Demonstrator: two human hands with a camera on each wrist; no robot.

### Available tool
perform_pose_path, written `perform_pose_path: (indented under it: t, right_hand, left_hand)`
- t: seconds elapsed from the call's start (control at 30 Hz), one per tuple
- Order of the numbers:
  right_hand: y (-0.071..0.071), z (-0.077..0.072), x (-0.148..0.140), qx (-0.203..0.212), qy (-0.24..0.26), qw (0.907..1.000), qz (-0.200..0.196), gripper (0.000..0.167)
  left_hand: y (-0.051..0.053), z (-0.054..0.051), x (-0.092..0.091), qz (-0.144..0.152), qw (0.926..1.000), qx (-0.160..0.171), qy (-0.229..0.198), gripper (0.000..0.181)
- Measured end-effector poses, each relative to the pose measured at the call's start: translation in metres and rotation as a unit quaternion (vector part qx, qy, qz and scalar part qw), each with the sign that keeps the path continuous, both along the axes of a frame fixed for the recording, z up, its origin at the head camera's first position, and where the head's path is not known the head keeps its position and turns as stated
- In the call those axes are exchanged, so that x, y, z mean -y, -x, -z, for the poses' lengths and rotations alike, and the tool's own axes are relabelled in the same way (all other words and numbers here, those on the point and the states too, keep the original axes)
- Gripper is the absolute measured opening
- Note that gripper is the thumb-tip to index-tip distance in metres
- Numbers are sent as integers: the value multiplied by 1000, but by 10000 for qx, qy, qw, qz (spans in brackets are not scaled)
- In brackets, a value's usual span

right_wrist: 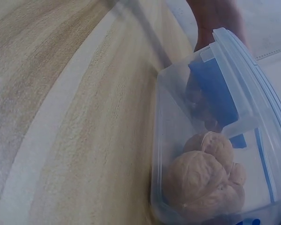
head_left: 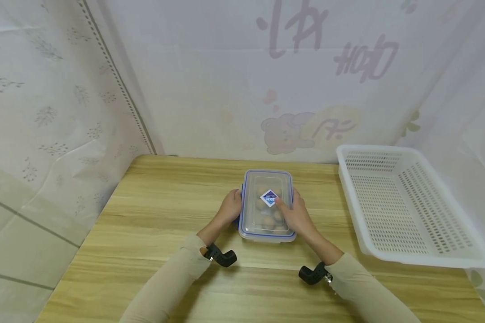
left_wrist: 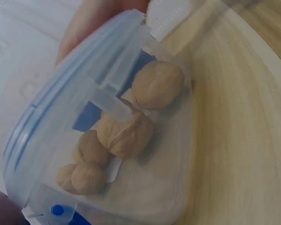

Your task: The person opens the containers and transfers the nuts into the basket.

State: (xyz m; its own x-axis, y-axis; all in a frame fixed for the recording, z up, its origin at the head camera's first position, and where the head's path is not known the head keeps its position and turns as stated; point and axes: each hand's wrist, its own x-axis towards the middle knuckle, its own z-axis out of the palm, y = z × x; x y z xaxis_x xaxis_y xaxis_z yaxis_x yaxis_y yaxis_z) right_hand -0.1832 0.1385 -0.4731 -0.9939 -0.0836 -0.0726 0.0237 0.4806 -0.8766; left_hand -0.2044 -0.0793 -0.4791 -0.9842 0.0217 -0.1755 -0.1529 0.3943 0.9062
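A clear plastic food container (head_left: 262,229) with a blue-edged lid sits on the table. Several walnuts (left_wrist: 126,133) lie inside it, also seen through the wall in the right wrist view. At its left side, beside a blue latch flap (right_wrist: 214,84), my left hand (head_left: 230,206) grips the container; its fingertips are partly hidden. My right hand (head_left: 298,217) holds the right side, the thumb on the lid near a blue-and-white diamond sticker (head_left: 269,198).
A white slotted plastic basket (head_left: 355,215) stands at the right of the wooden table (head_left: 161,193). Printed cloth (head_left: 210,89) hangs behind the table and along the left.
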Motion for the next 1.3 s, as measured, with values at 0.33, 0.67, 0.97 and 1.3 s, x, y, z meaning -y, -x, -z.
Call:
perform_pose_path:
  t: [0.33,0.67,0.97,1.3]
  right_hand:
    - [-2,-8,-10,-189,-484,9984,-240,75]
    - [-13,-31,-26,190,-1177,9914,-540,67]
    - [-13,-35,-27,337,-1070,9916,-646,64]
    - [-14,-40,-27,381,-1066,9922,-526,65]
  left_hand:
    - [-2,-27,13,398,9984,-378,111,47]
    - [-11,-52,24,1247,9896,679,-247,51]
    - [-10,-54,19,1073,9918,693,-44,50]
    - [-11,-61,16,1028,9924,679,-47,50]
